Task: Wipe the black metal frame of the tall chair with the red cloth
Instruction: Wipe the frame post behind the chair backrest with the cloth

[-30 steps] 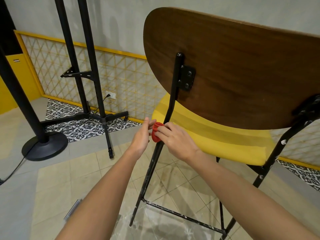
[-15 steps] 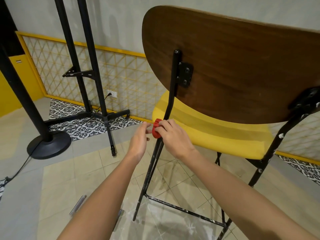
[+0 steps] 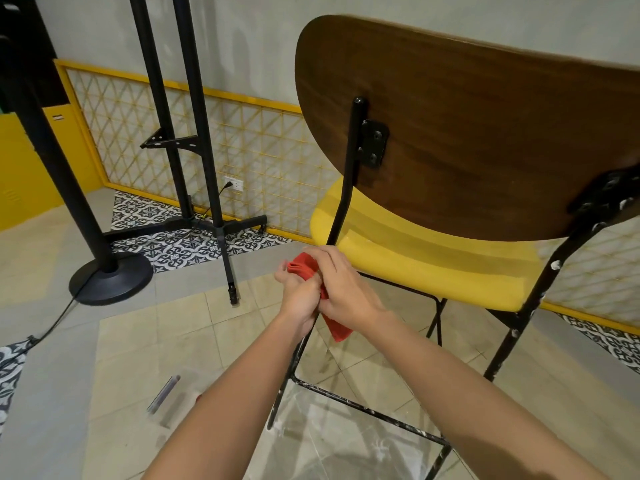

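Observation:
The tall chair has a dark wooden backrest [image 3: 467,126], a yellow seat [image 3: 426,265] and a black metal frame [image 3: 349,174] speckled with white paint. Both my hands meet at the frame's left rear upright, just below seat height. The red cloth [image 3: 304,266] is bunched between them, with a corner hanging down below my right wrist. My left hand [image 3: 299,297] grips the cloth from the left. My right hand [image 3: 346,289] closes over it from the right. The upright is hidden behind my hands there.
A black stand with a round base [image 3: 110,277] rises at the left, its cable trailing over the floor. A black two-post rack [image 3: 194,140] stands by the yellow lattice wall panel [image 3: 249,143]. A low footrest bar [image 3: 363,408] joins the chair legs. A small clear object [image 3: 164,393] lies on the tiles.
Both hands and the red cloth have slid down the left upright, from just above seat level to below it. More of the cloth now hangs out under my right hand.

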Demonstrator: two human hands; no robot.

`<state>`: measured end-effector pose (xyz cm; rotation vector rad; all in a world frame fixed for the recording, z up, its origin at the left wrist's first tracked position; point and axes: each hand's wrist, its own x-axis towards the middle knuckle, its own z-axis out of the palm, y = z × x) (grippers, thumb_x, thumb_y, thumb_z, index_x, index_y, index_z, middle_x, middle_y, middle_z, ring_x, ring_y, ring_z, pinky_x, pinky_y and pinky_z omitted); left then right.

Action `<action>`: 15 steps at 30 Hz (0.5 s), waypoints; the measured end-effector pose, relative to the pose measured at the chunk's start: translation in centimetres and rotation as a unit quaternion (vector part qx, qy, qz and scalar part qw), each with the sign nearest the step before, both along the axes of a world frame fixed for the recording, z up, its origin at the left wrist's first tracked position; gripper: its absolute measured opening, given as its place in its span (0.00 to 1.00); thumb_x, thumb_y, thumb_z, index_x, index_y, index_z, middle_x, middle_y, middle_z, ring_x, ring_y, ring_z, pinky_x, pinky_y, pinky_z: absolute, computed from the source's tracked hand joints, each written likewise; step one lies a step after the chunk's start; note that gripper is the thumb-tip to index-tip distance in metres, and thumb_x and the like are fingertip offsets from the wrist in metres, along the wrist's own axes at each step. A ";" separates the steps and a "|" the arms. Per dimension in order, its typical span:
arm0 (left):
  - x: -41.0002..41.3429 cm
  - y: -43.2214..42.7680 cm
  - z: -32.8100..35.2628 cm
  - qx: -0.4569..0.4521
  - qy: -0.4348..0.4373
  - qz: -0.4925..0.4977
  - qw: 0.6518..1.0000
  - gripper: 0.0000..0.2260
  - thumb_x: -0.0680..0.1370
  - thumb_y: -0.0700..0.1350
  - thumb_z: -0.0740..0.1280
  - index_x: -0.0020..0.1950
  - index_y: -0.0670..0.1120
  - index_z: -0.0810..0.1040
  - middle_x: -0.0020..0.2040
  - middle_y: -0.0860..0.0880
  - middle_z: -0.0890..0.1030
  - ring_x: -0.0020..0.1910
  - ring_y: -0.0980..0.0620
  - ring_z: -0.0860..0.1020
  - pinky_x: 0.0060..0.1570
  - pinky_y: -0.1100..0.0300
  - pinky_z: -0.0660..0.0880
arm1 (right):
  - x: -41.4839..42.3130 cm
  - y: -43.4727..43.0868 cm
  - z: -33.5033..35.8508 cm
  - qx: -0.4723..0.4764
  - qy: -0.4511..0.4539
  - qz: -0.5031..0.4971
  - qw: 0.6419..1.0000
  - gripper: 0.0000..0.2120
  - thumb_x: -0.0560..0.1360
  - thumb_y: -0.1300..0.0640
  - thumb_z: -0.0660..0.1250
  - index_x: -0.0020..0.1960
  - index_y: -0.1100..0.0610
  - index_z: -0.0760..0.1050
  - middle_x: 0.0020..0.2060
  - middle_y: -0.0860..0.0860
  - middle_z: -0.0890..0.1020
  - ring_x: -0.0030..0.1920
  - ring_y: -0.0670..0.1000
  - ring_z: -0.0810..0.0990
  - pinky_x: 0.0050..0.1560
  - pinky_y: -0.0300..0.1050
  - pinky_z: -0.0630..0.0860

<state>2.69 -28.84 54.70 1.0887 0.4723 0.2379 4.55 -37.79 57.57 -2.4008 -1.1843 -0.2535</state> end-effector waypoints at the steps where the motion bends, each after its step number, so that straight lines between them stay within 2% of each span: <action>1: 0.3 0.2 -0.4 0.004 -0.001 0.023 1.000 0.29 0.75 0.35 0.68 0.69 0.42 0.54 0.53 0.43 0.74 0.49 0.49 0.79 0.44 0.56 0.79 | 0.2 -0.4 0.3 -0.002 0.002 0.003 1.000 0.34 0.67 0.61 0.71 0.71 0.58 0.63 0.67 0.53 0.67 0.66 0.51 0.66 0.60 0.40 0.68; 3: 0.5 0.7 -0.5 0.022 0.012 0.056 0.998 0.27 0.76 0.37 0.68 0.67 0.40 0.56 0.50 0.46 0.71 0.43 0.54 0.77 0.43 0.59 0.77 | 0.6 -1.5 0.8 -0.031 -0.016 -0.008 0.999 0.35 0.68 0.51 0.72 0.70 0.55 0.63 0.66 0.50 0.68 0.65 0.49 0.66 0.57 0.38 0.68; 5: 0.6 1.5 -0.9 0.062 0.038 0.057 0.996 0.25 0.75 0.42 0.71 0.65 0.37 0.63 0.51 0.43 0.72 0.41 0.53 0.76 0.41 0.59 0.77 | 0.9 -2.6 1.1 -0.068 -0.053 -0.038 0.996 0.34 0.70 0.46 0.70 0.71 0.54 0.63 0.66 0.50 0.69 0.66 0.50 0.66 0.60 0.45 0.69; 7: 0.8 2.4 -1.3 0.123 0.052 0.028 0.991 0.20 0.74 0.46 0.72 0.60 0.36 0.72 0.52 0.37 0.76 0.38 0.50 0.78 0.38 0.56 0.77 | 1.3 -3.7 1.1 -0.079 -0.080 -0.085 0.990 0.29 0.72 0.48 0.66 0.71 0.54 0.63 0.67 0.50 0.69 0.66 0.51 0.66 0.62 0.48 0.68; 9: 1.0 3.0 -1.2 0.160 0.057 0.015 0.985 0.17 0.74 0.49 0.71 0.55 0.37 0.77 0.44 0.41 0.81 0.35 0.50 0.78 0.36 0.58 0.75 | 1.7 -4.4 0.9 -0.076 -0.091 -0.140 0.983 0.26 0.74 0.51 0.64 0.70 0.55 0.63 0.67 0.51 0.69 0.67 0.51 0.66 0.62 0.47 0.65; 12: 1.6 3.2 -0.7 0.174 0.072 0.067 0.980 0.13 0.75 0.53 0.69 0.50 0.44 0.79 0.39 0.49 0.81 0.36 0.52 0.78 0.39 0.58 0.73 | 2.3 -4.6 0.6 -0.083 -0.109 -0.181 0.974 0.25 0.75 0.51 0.62 0.70 0.55 0.63 0.68 0.51 0.68 0.67 0.51 0.65 0.62 0.46 0.63; 15: 2.3 2.5 -0.8 0.171 0.079 0.099 0.977 0.11 0.76 0.55 0.67 0.42 0.49 0.79 0.36 0.48 0.80 0.37 0.49 0.78 0.42 0.55 0.74 | 2.4 -4.0 0.1 -0.103 -0.130 -0.172 0.971 0.25 0.75 0.50 0.62 0.70 0.56 0.64 0.68 0.52 0.68 0.67 0.52 0.65 0.63 0.48 0.62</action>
